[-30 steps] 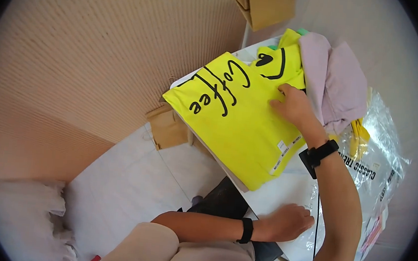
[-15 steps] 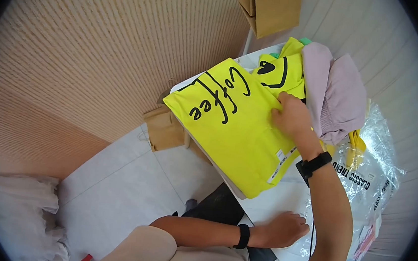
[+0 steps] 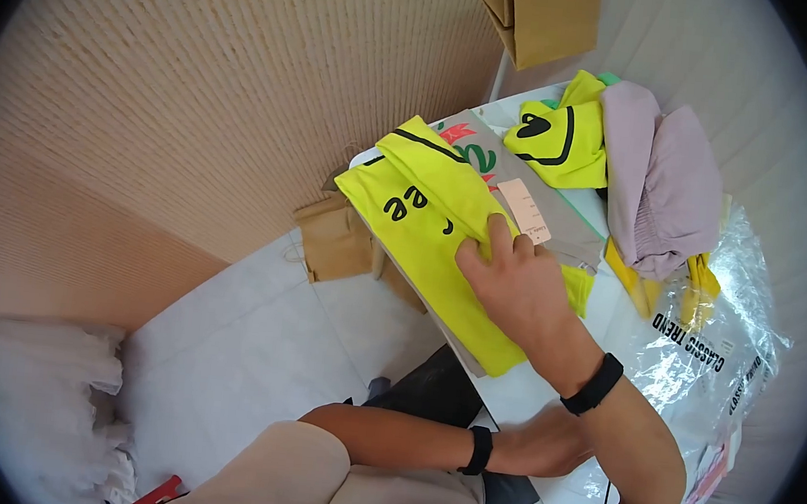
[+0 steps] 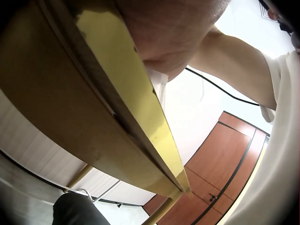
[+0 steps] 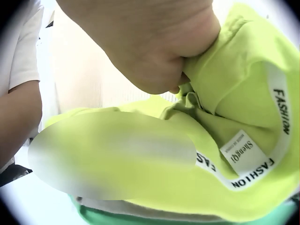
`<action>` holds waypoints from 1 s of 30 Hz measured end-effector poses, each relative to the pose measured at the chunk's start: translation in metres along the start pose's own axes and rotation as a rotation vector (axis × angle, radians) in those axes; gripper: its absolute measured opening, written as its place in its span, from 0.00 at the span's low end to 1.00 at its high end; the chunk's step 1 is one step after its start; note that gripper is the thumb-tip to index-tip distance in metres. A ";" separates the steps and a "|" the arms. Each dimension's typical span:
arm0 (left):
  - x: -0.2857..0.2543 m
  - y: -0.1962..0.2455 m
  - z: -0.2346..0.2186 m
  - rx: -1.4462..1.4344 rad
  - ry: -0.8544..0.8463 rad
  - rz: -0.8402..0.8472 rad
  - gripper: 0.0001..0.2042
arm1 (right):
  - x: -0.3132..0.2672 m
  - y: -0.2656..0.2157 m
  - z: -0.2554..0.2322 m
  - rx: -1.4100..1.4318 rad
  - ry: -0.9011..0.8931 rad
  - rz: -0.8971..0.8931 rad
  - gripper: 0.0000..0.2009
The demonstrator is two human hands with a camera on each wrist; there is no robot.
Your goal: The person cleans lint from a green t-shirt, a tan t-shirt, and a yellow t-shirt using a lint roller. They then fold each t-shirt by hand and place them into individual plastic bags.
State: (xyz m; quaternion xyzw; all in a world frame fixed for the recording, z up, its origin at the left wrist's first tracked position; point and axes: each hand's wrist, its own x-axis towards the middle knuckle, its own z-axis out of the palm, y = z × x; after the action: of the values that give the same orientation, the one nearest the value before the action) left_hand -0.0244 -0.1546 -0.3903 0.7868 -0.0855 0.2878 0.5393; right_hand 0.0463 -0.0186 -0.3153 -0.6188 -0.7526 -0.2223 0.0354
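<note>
In the head view my right hand (image 3: 529, 301) grips the yellow shirt (image 3: 432, 255) with bent fingers, and part of its lettering is folded over. A grey garment (image 3: 568, 233) with a pink tag (image 3: 523, 211) lies exposed beneath and beside it. The right wrist view shows my right hand (image 5: 154, 42) against the yellow cloth (image 5: 243, 201), near a white collar label (image 5: 243, 152). My left hand (image 3: 545, 442) rests on the table, its fingers hidden behind the right forearm. The left wrist view has my left hand (image 4: 164, 33) at the table's edge (image 4: 136, 93).
A crumpled yellow garment (image 3: 581, 143) and a lilac garment (image 3: 673, 189) lie at the table's far end. Clear plastic packaging (image 3: 702, 345) is on the right. Brown paper bags stand behind the table (image 3: 549, 20) and below its left edge (image 3: 332, 241).
My right hand has moved down and left with the yellow shirt's edge, folding the shirt back and uncovering the grey garment and tag. The left hand has barely moved.
</note>
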 end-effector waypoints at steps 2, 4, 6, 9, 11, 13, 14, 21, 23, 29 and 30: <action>0.003 0.006 -0.010 -0.036 0.010 0.038 0.13 | 0.000 -0.010 0.000 0.018 -0.017 -0.005 0.12; 0.002 0.009 -0.013 -0.107 -0.092 -0.063 0.14 | -0.001 -0.018 0.000 0.022 -0.052 -0.013 0.11; 0.002 0.014 -0.022 -0.183 -0.236 -0.182 0.15 | -0.002 -0.026 0.003 0.017 -0.104 -0.026 0.12; 0.003 0.020 -0.035 -0.274 -0.387 -0.294 0.16 | 0.002 -0.046 0.002 0.101 -0.124 0.130 0.17; -0.009 0.014 -0.030 -0.298 -0.326 -0.243 0.16 | 0.005 -0.049 -0.005 0.151 -0.165 0.154 0.19; -0.011 0.010 -0.024 -0.279 -0.313 -0.223 0.16 | 0.007 -0.049 -0.007 0.173 -0.210 0.179 0.20; -0.011 0.008 -0.021 -0.268 -0.307 -0.213 0.16 | 0.009 -0.047 -0.005 0.171 -0.234 0.193 0.20; -0.003 0.012 -0.024 -0.261 -0.312 -0.228 0.15 | 0.013 -0.040 -0.003 0.175 -0.332 0.240 0.18; -0.008 0.017 -0.031 -0.267 -0.216 -0.158 0.12 | 0.014 -0.046 -0.004 0.173 -0.252 0.255 0.19; -0.007 0.032 -0.057 -0.272 -0.311 -0.239 0.14 | 0.017 -0.057 0.007 0.103 -0.307 0.266 0.22; -0.008 0.032 -0.056 -0.282 -0.299 -0.230 0.15 | 0.018 -0.058 0.005 0.081 -0.332 0.266 0.22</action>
State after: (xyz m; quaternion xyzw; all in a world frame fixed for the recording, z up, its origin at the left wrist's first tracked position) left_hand -0.0656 -0.1186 -0.3550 0.7422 -0.1136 0.0897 0.6543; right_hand -0.0120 -0.0083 -0.3310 -0.7387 -0.6683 -0.0804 -0.0352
